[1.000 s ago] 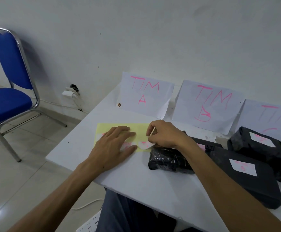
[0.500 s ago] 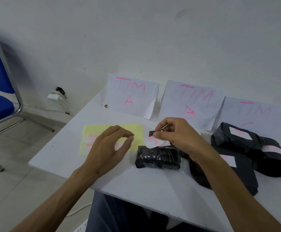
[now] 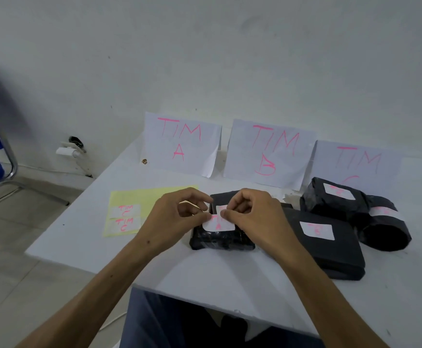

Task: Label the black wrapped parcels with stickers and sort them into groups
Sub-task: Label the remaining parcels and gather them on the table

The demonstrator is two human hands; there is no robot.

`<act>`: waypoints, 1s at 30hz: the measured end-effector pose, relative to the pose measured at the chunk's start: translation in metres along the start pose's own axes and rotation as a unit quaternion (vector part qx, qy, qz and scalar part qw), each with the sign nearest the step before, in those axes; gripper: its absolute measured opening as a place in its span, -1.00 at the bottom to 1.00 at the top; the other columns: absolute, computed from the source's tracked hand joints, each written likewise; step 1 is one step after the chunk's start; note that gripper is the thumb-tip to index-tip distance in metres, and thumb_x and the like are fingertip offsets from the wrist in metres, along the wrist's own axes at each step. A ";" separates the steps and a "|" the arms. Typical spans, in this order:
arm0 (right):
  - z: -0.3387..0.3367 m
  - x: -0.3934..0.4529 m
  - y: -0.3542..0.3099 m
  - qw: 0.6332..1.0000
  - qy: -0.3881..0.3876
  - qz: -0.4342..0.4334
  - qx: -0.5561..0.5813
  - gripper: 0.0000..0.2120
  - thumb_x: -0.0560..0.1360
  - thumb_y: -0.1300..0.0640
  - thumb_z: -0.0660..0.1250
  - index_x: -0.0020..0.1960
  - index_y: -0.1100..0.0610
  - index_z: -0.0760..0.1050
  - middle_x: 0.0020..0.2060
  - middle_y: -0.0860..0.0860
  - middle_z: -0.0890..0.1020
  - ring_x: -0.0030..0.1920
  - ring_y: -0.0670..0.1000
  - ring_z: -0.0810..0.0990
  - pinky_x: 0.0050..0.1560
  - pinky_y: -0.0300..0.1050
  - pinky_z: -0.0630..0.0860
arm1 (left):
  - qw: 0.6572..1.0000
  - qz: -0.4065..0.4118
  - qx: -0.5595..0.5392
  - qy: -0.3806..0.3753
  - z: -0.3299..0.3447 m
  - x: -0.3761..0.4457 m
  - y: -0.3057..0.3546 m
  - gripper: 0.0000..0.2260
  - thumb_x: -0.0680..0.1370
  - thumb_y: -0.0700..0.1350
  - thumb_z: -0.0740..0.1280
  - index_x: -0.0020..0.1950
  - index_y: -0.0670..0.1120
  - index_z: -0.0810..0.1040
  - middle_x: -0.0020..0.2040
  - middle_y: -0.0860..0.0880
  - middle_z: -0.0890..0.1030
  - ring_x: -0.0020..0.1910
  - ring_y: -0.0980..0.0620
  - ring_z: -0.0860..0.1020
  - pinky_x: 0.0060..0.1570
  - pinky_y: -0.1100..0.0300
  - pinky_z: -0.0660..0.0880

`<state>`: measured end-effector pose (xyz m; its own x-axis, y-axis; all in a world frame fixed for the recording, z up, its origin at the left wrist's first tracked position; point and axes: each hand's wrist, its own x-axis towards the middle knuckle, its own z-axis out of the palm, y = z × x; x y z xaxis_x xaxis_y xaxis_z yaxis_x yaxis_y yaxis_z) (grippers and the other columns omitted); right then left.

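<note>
Left hand (image 3: 179, 212) and right hand (image 3: 250, 212) each pinch top corner of sticker (image 3: 218, 225), thumb against forefinger, other fingers curled. Two-corner hold likely keeps sticker taut and square over small parcel (image 3: 221, 238) just beneath; contact with wrap unclear. Yellow backing sheet (image 3: 139, 202) lies left on tabletop (image 3: 84, 237). Labelled parcels (image 3: 330, 237) right, near TIM C sign (image 3: 358, 164).

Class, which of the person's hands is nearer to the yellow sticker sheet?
Left. The left hand hovers over the yellow sticker sheet's right end; the right hand is further right, above the black parcels, both pinching a sticker.
</note>
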<state>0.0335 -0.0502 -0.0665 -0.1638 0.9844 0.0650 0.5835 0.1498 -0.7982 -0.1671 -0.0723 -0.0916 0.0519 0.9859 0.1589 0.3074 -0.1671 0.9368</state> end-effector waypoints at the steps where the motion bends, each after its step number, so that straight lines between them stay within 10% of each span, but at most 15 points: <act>1: 0.000 0.000 0.000 1.000 0.000 -0.006 -0.010 -0.86 0.43 0.08 0.55 -0.18 0.05 0.60 -0.31 -0.02 0.67 -0.31 -0.09 0.63 -0.26 -0.26 0.55 | 1.000 0.004 0.011 0.002 0.001 0.000 -0.001 -0.81 0.48 -0.24 0.52 0.01 0.02 0.69 -0.13 -0.04 0.68 -0.19 -0.01 0.68 -0.06 0.14 0.62; 12: -0.004 -0.003 0.003 0.987 -0.023 -0.065 -0.148 -0.89 0.46 0.00 0.51 -0.08 -0.09 0.58 -0.13 -0.14 0.49 -0.14 -0.20 0.48 -0.21 -0.34 0.33 | 0.965 0.121 0.232 -0.010 0.007 -0.001 -0.010 -0.82 0.52 -0.14 0.45 -0.03 0.16 0.71 0.00 0.15 0.55 0.04 0.13 0.51 -0.09 0.44 0.36; 30: -0.017 -0.014 0.025 0.968 -0.041 -0.152 -0.198 -0.78 0.55 -0.16 0.39 0.16 -0.21 0.68 0.04 -0.25 0.60 0.12 -0.20 0.45 0.06 -0.26 0.41 | 0.973 0.099 0.207 -0.041 0.000 -0.021 -0.031 -0.65 0.64 0.02 0.32 0.42 0.19 0.51 0.23 0.27 0.57 0.15 0.27 0.57 0.13 0.35 0.51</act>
<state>0.0635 -0.0585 -0.0771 -0.4281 0.8814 0.1995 0.7554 0.4702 -0.4565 -0.1773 -0.0879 -0.1242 0.2199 0.9341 0.2813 0.6383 -0.3558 0.6826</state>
